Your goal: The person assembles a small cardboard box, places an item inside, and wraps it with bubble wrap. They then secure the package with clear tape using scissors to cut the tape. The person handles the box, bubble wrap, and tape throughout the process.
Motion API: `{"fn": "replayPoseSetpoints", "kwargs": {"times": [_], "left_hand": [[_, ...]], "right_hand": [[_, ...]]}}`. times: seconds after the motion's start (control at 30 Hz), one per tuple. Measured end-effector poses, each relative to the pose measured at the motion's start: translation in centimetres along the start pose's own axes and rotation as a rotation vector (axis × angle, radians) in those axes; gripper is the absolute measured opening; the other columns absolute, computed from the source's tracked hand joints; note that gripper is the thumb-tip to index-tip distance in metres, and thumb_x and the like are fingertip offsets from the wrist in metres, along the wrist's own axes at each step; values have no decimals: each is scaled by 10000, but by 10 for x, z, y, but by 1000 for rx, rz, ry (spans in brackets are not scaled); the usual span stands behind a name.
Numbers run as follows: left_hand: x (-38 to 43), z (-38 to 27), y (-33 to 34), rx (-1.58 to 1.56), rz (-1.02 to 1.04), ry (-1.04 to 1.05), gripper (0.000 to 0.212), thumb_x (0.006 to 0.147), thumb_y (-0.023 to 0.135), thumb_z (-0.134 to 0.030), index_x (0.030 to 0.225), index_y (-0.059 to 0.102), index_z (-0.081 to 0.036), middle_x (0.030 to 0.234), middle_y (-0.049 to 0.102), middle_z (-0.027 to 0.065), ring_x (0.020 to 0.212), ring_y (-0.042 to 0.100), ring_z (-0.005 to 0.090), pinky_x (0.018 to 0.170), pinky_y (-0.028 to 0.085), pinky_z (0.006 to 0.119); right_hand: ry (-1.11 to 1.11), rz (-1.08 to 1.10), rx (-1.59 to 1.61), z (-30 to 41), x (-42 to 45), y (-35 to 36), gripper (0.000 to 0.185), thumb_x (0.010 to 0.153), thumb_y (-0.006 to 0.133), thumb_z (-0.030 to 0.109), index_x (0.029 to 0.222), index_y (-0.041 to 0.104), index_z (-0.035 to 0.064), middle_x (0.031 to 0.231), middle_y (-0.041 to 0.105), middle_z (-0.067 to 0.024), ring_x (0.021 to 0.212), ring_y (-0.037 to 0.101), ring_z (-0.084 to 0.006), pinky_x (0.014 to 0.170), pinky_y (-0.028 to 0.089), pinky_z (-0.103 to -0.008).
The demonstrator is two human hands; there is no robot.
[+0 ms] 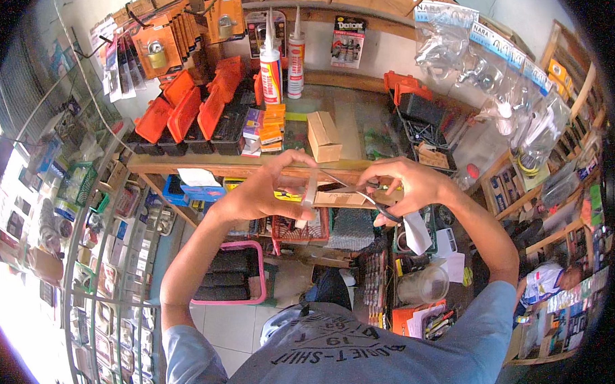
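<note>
My left hand (267, 191) grips a roll of clear tape (310, 194) between thumb and fingers, its narrow edge towards me. Facing it, my right hand (411, 186) has its fingers in the dark handles of a pair of scissors (368, 192), whose blades point left towards the roll. The blades look parted. A thin pale strip runs between the roll and the scissors. Just beyond my hands, a small brown cardboard box (324, 135) rests on the glass-topped counter (345, 102). Below the blades, another cardboard box (340, 197) lies on the shelf under the counter top.
Open black cases with orange lids (183, 112), small orange boxes (272, 127) and silicone sealant tubes (271, 74) stand on the counter. Packaged padlocks (156, 55) hang above. A pink-rimmed basket (262, 272) sits below left. Another person (544, 282) is at the far right.
</note>
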State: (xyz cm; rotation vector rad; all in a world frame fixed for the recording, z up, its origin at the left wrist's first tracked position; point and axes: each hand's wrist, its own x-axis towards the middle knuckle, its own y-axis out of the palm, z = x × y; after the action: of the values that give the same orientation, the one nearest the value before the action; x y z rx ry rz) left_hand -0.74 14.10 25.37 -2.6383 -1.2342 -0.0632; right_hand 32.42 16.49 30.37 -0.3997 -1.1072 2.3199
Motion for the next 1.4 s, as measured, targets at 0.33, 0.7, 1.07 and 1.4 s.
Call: {"fn": "replayPoseSetpoints", "kwargs": {"times": [0.33, 0.7, 1.07, 1.4], "left_hand": [[-12, -11, 22, 24, 66, 54, 813, 740, 926, -104, 1400, 451, -114, 1442, 463, 64, 1343, 531, 279, 1064, 474, 449], [-21, -14, 32, -26, 56, 49, 759, 772, 906, -135, 1390, 467, -105, 1423, 484, 60, 1293, 559, 234, 1035, 484, 376], [-17, -8, 29, -62, 76, 74, 781, 774, 905, -140, 1407, 449, -101, 1428, 482, 62, 1271, 567, 221, 1026, 499, 378], [-25, -5, 32, -110, 73, 16, 770, 786, 888, -83, 1412, 441, -117, 1480, 428, 63, 1402, 473, 260, 1047, 474, 406]], "right_hand": [[-125, 12, -174, 17, 19, 8, 663, 669, 874, 447, 1161, 626, 79, 974, 664, -130, 889, 658, -314, 778, 515, -423], [-54, 63, -86, 30, 19, 15, 635, 653, 877, 412, 1127, 616, 78, 951, 637, -127, 890, 641, -318, 774, 494, -449], [-65, 31, -135, 21, 14, 16, 648, 660, 873, 428, 1138, 609, 82, 919, 626, -108, 863, 628, -290, 754, 487, -435], [-36, 83, -138, 33, 22, 18, 664, 664, 879, 439, 1158, 613, 84, 950, 643, -127, 903, 640, -314, 768, 491, -447]]}}
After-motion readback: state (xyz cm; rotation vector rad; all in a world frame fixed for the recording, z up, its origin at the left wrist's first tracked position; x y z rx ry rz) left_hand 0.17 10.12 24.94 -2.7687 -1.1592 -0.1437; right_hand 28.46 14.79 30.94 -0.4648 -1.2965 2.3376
